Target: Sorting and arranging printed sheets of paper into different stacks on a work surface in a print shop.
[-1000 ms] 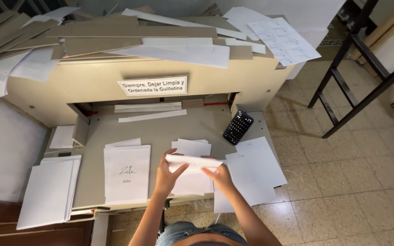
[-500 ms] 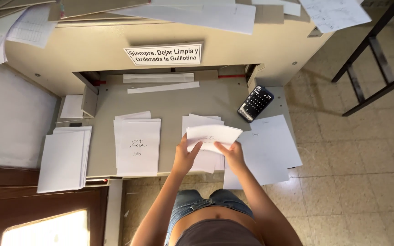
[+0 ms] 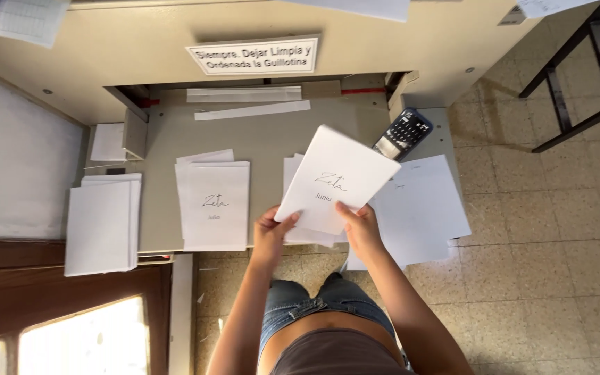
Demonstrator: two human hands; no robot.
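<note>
White sheet (image 3: 335,177) w/ thin dark script; grey table (image 3: 265,139); black calculator (image 3: 403,133); beige floor tiles (image 3: 543,229)

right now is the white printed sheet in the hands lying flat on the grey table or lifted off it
Lifted: the white printed sheet is tilted above the grey table, pinched at its lower edge by the left hand and right hand.

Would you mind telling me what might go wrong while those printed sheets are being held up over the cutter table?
The sheet stack is pinched only at its lower edge by the left hand and right hand, so sheets could fan out or slip. The large sheets overhang the table edge and might slide off. The calculator sits near that edge too.
</note>
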